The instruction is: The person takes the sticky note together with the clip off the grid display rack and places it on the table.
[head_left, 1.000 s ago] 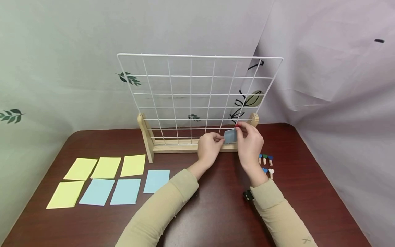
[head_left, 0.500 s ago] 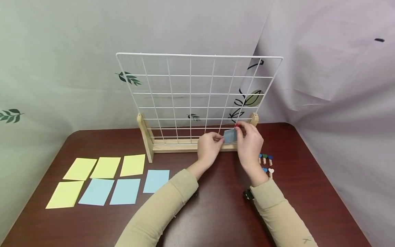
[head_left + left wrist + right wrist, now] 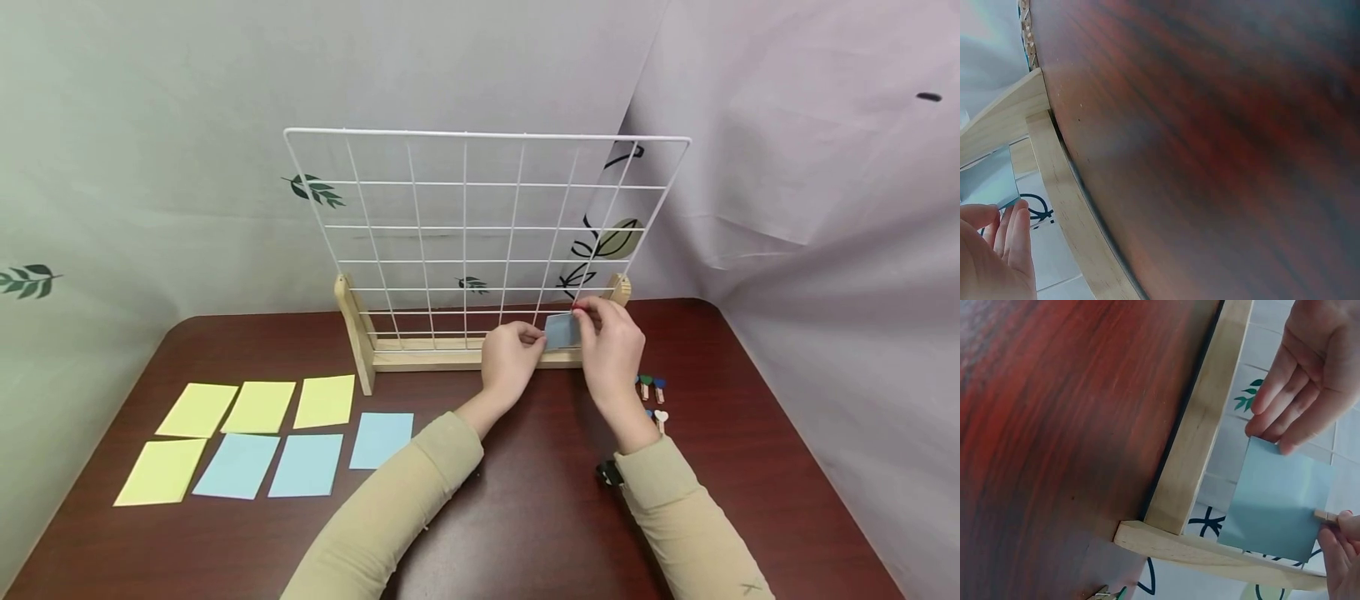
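Observation:
A light blue paper square stands against the lower right part of the white wire grid. My left hand pinches its left edge between thumb and fingers, as the left wrist view also shows. At the paper's top edge, my right hand pinches a small wooden clothespin. A bit of red shows at those fingertips in the head view. The clothespin's tip overlaps the paper in the right wrist view. Fingers hide most of the clothespin, so its grip on the wire cannot be told.
The grid stands in a wooden base on a dark red table. Yellow squares and light blue squares lie at the left. Several small heart-topped clothespins lie right of my right forearm, partly hidden.
My right hand and forearm have shifted slightly to the right, covering more of the loose clothespins. Both hands keep their hold, and the left has hardly moved.

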`<action>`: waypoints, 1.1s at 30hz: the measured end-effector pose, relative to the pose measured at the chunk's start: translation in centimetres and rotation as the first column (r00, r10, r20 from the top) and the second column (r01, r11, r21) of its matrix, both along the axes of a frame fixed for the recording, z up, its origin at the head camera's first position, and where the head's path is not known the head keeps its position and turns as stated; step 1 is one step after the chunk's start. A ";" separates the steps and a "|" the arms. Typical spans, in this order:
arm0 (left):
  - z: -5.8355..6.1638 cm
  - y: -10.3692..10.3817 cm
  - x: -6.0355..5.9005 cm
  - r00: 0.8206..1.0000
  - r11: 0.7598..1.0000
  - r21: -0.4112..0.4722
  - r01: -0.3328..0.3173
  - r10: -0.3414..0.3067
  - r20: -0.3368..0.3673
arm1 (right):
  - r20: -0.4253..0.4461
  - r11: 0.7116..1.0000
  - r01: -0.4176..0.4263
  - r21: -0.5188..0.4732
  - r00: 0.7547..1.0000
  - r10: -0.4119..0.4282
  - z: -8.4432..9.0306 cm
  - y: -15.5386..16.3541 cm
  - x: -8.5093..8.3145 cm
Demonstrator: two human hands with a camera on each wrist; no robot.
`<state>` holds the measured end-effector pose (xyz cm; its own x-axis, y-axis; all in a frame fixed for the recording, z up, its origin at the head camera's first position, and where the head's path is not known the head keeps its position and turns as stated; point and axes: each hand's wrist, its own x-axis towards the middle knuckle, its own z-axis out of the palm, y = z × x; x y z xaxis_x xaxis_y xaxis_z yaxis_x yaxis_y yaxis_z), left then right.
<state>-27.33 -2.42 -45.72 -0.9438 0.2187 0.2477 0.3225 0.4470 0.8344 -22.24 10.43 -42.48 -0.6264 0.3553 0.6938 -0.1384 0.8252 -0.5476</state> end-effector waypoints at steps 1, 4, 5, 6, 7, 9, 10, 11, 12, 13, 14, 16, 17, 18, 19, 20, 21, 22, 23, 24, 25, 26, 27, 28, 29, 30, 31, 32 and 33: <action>0.0 0.0 0.0 1.000 1.000 -0.002 0.000 0.000 -0.002 | -0.008 1.000 -0.002 0.004 1.000 0.002 0.0 0.0 0.0; 0.0 0.0 0.0 1.000 1.000 -0.011 -0.001 0.001 -0.010 | -0.031 1.000 -0.006 0.010 0.999 0.007 -0.1 0.1 0.0; 0.0 0.0 0.0 1.000 1.000 -0.015 -0.001 0.001 -0.012 | -0.038 1.000 -0.008 0.010 0.999 0.008 -0.1 0.1 0.0; 0.0 0.0 0.0 1.000 1.000 -0.017 0.000 0.000 -0.013 | -0.044 1.000 -0.009 0.010 0.999 0.010 -0.1 0.1 0.0; 0.0 0.0 0.1 1.000 1.000 -0.020 0.001 -0.001 -0.014 | -0.049 1.000 -0.011 0.008 0.999 0.011 -0.2 0.1 0.0; 0.1 0.0 0.1 1.000 1.000 -0.021 0.004 -0.004 -0.017 | -0.053 1.000 -0.013 0.004 0.999 0.013 -0.2 0.1 0.0; 0.1 0.0 0.1 1.000 1.000 -0.020 0.006 -0.006 -0.019 | -0.055 1.000 -0.013 0.003 0.998 0.014 -0.2 0.1 0.0; 0.1 0.0 0.1 1.000 1.000 -0.019 0.008 -0.008 -0.021 | -0.057 1.000 -0.014 0.002 0.998 0.014 -0.2 0.1 0.0; 0.1 0.0 0.1 1.000 1.000 -0.017 0.010 -0.011 -0.023 | -0.058 1.000 -0.014 0.000 0.998 0.014 -0.2 0.1 0.0; 0.2 0.0 0.2 1.000 1.000 -0.015 0.012 -0.012 -0.027 | -0.059 1.000 -0.014 0.000 0.998 0.014 -0.2 0.1 0.0; 0.2 0.0 0.2 0.999 1.000 -0.013 0.014 -0.014 -0.029 | -0.059 1.000 -0.013 0.002 0.998 0.013 -0.3 0.1 0.0; 0.2 -0.1 0.2 0.999 1.000 -0.013 0.017 -0.018 -0.033 | -0.063 1.000 -0.011 0.007 0.998 0.011 -0.2 0.0 0.0; 0.2 -0.1 0.2 0.999 1.000 -0.013 0.019 -0.019 -0.035 | -0.066 1.000 -0.009 0.008 0.998 0.009 -0.3 0.0 0.0; 0.2 -0.1 0.2 0.999 1.000 -0.013 0.020 -0.020 -0.037 | -0.068 1.000 -0.007 0.010 0.998 0.008 -0.3 0.0 -0.1; 0.2 -0.1 0.1 0.999 1.000 -0.016 0.021 -0.021 -0.039 | -0.070 1.000 -0.005 0.012 0.998 0.006 -0.3 0.0 -0.1; 0.2 -0.1 0.1 0.999 1.000 -0.017 0.021 -0.022 -0.039 | -0.071 1.000 -0.004 0.013 0.997 0.005 -0.3 0.0 -0.1; 0.2 -0.1 0.1 0.999 1.000 -0.020 0.021 -0.022 -0.041 | -0.073 1.000 -0.003 0.012 0.997 0.004 -0.3 0.0 -0.1; 0.2 -0.1 0.1 0.999 1.000 -0.023 0.021 -0.022 -0.043 | -0.074 1.000 -0.003 0.012 0.997 0.004 -0.4 0.0 -0.1; 0.1 -0.1 0.1 0.999 0.999 -0.024 0.021 -0.022 -0.044 | -0.075 1.000 -0.003 0.013 0.997 0.004 -0.4 0.0 -0.2; 0.1 -0.1 0.1 0.999 0.999 -0.026 0.021 -0.022 -0.045 | -0.076 1.000 -0.002 0.015 0.997 0.004 -0.4 0.0 -0.2; 0.1 -0.1 0.1 0.999 0.999 -0.027 0.021 -0.022 -0.045 | -0.078 1.000 -0.002 0.017 0.997 0.003 -0.5 0.0 -0.2; 0.1 -0.1 0.1 0.999 0.999 -0.027 0.022 -0.023 -0.044 | -0.080 1.000 -0.001 0.021 0.997 0.003 -0.5 0.0 -0.2; 0.1 -0.1 0.1 0.999 0.999 -0.027 0.023 -0.024 -0.043 | -0.083 1.000 -0.001 0.025 0.997 0.003 -0.6 0.0 -0.2; 0.1 -0.1 0.0 0.999 0.999 -0.027 0.025 -0.026 -0.043 | -0.087 1.000 0.000 0.029 0.996 0.003 -0.6 0.0 -0.2; 0.1 -0.1 0.0 0.999 0.999 -0.028 0.026 -0.027 -0.042 | -0.092 0.999 0.000 0.032 0.996 0.003 -0.7 0.0 -0.2; 0.1 -0.1 0.1 0.999 0.999 -0.028 0.027 -0.028 -0.041 | -0.096 0.999 0.001 0.036 0.995 0.002 -0.7 0.0 -0.2; 0.1 -0.1 0.1 0.999 0.999 -0.028 0.028 -0.029 -0.041 | -0.097 0.999 0.002 0.041 0.995 0.002 -0.8 0.0 -0.2; 0.2 -0.1 0.1 0.999 0.999 -0.029 0.028 -0.029 -0.042 | -0.103 0.999 0.001 0.046 0.995 0.004 -0.8 0.1 -0.2; 0.2 -0.1 0.1 0.999 0.999 -0.030 0.028 -0.029 -0.044 | -0.108 0.999 0.000 0.050 0.994 0.005 -0.9 0.1 -0.2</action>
<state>-27.24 -2.48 -45.56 -0.9255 0.2532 0.2818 0.3716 0.4612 0.8058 -22.45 10.49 -43.35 -0.5478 0.3172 0.7741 -0.1964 0.8507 -0.4876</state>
